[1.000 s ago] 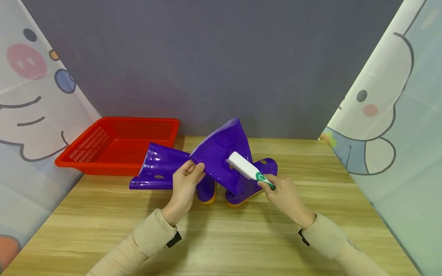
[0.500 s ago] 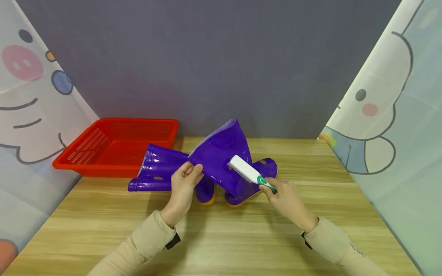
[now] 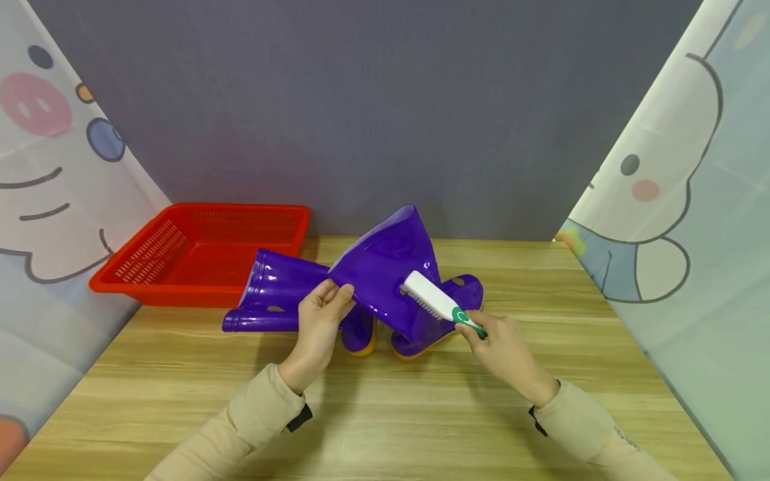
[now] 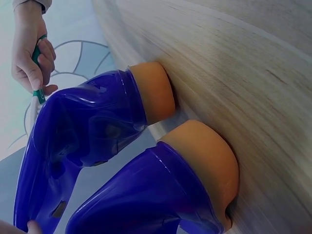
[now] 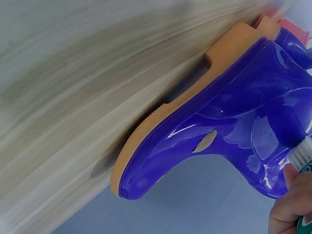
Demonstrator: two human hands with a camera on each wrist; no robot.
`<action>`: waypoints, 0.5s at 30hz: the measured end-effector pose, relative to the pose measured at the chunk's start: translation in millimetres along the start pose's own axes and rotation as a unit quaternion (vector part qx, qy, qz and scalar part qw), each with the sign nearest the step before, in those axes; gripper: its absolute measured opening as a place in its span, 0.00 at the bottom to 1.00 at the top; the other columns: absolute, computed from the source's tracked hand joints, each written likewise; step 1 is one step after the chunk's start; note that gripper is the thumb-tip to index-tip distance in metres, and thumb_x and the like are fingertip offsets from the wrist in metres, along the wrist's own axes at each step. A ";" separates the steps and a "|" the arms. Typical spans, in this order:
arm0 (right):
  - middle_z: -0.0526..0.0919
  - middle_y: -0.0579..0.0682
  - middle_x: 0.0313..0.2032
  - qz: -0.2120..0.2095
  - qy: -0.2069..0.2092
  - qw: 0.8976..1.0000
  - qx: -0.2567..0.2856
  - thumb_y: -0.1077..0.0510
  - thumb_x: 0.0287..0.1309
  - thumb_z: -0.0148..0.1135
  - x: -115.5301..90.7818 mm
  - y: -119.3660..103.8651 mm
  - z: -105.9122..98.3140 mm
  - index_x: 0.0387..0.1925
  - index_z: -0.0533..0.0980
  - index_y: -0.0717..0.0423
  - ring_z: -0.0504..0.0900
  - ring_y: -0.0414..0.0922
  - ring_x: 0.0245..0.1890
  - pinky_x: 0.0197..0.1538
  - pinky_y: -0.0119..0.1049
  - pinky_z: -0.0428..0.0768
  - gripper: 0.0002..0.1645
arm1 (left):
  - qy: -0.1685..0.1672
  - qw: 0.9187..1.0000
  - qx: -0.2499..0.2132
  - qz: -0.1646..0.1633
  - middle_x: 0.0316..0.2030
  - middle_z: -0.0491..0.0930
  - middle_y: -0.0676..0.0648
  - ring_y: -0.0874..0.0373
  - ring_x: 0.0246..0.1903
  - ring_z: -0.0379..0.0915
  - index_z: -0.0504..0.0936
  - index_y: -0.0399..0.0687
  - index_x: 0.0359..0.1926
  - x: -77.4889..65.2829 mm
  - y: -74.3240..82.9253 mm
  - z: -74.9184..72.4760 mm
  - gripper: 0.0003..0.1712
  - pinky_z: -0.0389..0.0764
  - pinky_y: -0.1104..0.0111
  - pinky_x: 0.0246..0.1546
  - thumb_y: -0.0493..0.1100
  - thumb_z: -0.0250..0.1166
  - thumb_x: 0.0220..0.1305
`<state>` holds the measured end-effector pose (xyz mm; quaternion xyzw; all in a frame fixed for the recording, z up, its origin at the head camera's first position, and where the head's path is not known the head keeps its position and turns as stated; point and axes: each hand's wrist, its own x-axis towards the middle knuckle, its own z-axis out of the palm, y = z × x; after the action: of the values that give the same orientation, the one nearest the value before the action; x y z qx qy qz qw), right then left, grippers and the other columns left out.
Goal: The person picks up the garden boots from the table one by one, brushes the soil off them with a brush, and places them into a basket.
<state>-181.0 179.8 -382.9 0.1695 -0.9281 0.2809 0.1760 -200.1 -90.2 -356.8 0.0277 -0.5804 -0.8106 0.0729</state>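
Observation:
Two purple rain boots with orange soles stand on the table. My left hand (image 3: 321,321) pinches the top edge of the right-hand boot (image 3: 373,267), whose shaft leans toward the left. In my right hand (image 3: 502,344) is a white scrub brush (image 3: 430,294) with a green handle, its bristles against that boot's shaft. The other boot (image 3: 277,287) lies partly behind my left hand, its shaft bent to the left. A tan smudge (image 5: 205,141) shows on the foot of the held boot in the right wrist view.
A red plastic basket (image 3: 144,292) with slotted sides stands at the back left of the wooden table (image 3: 385,421), close to the left boot's shaft. A grey panel (image 3: 385,120) rises behind the table. Cartoon-print sheets (image 3: 698,227) hang at both sides.
The brush in my right hand has slid slightly right and down along the boot shaft. My left hand keeps its pinch on the boot's edge, and both boots stay put.

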 end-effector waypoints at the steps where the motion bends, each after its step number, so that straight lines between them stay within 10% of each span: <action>1: 0.75 0.44 0.19 0.001 -0.002 1.000 0.000 0.58 0.53 0.64 -0.3 0.3 -0.2 0.40 0.80 0.63 0.57 0.31 0.13 0.15 0.25 0.62 0.14 | 0.000 1.000 0.002 0.000 0.30 0.80 0.56 0.66 0.35 0.79 0.73 0.30 0.48 0.1 -0.2 -0.4 0.15 0.79 0.69 0.46 0.33 0.59 0.62; 15: 0.64 0.37 0.14 -0.038 0.018 0.999 0.003 0.61 0.51 0.65 -5.2 7.1 -1.8 0.32 0.81 0.57 0.55 0.28 0.12 0.13 0.24 0.59 0.05 | -0.008 1.000 -0.009 0.005 0.27 0.80 0.56 0.66 0.34 0.78 0.73 0.30 0.46 -0.2 -1.4 0.1 0.14 0.79 0.67 0.47 0.34 0.61 0.60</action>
<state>-178.9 187.5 -387.0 0.2003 -0.9170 0.2794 0.2025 -200.0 -89.7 -358.1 0.0176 -0.5741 -0.8154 0.0722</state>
